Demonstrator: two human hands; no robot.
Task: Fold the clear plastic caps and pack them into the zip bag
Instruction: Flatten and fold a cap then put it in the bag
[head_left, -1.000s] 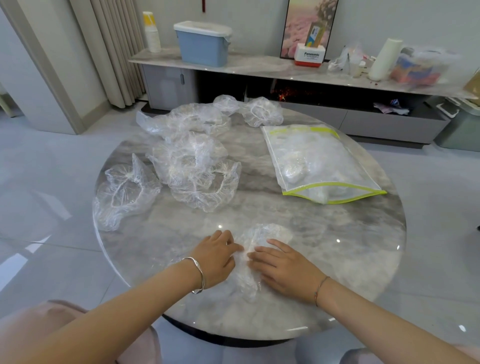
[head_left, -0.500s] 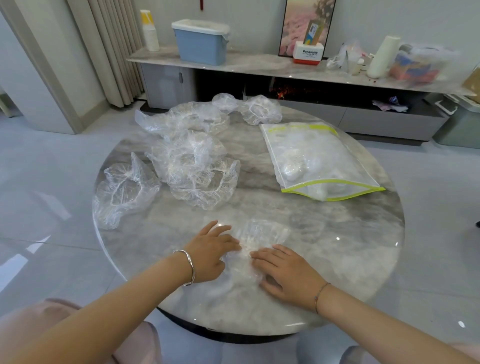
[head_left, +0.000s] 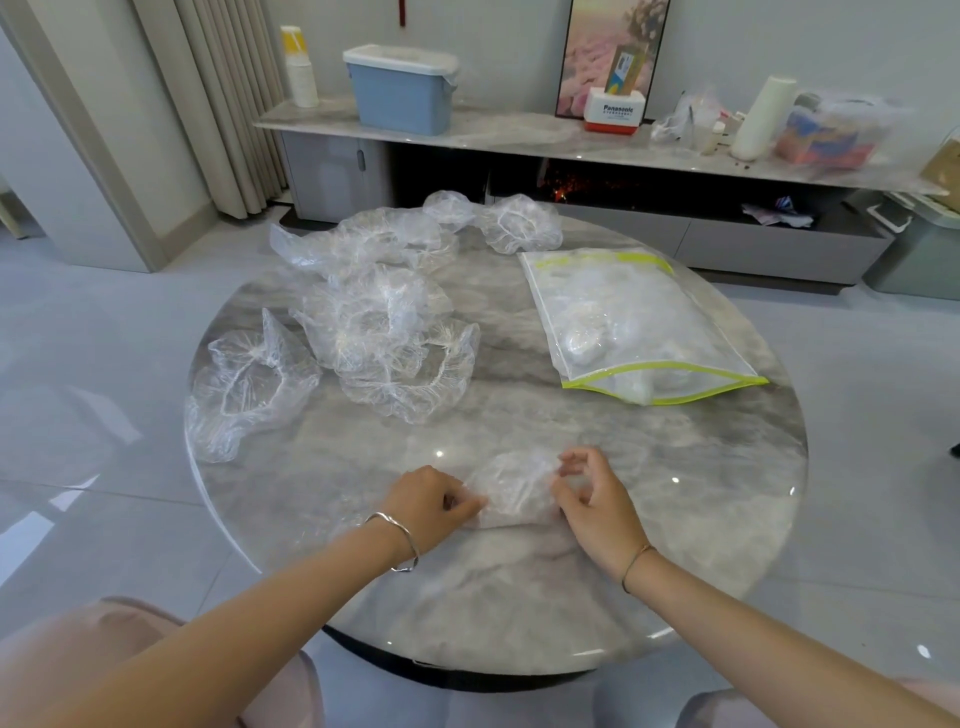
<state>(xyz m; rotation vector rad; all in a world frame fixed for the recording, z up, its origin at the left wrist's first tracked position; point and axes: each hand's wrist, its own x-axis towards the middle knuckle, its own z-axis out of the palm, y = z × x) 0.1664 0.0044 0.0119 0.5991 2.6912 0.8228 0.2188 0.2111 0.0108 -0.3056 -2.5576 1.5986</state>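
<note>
A folded clear plastic cap (head_left: 511, 488) lies on the round marble table (head_left: 701, 493) near its front edge. My left hand (head_left: 428, 501) pinches the cap's left side with curled fingers. At the cap's right edge my right hand (head_left: 592, 493) pinches it between thumb and fingers. Several loose unfolded caps (head_left: 374, 327) are heaped on the table's left and back. The zip bag (head_left: 631, 322) with a yellow-green strip lies at the right, its open mouth facing me, folded caps inside.
One spread-out cap (head_left: 244, 384) lies at the table's left edge. Behind the table runs a low sideboard (head_left: 519, 135) with a blue bin (head_left: 402, 88), a box, a white roll and bags. My knees show below the table edge.
Both hands went from pressing flat on the cap to pinching its sides. The cap is now a smaller, more compact fold between them.
</note>
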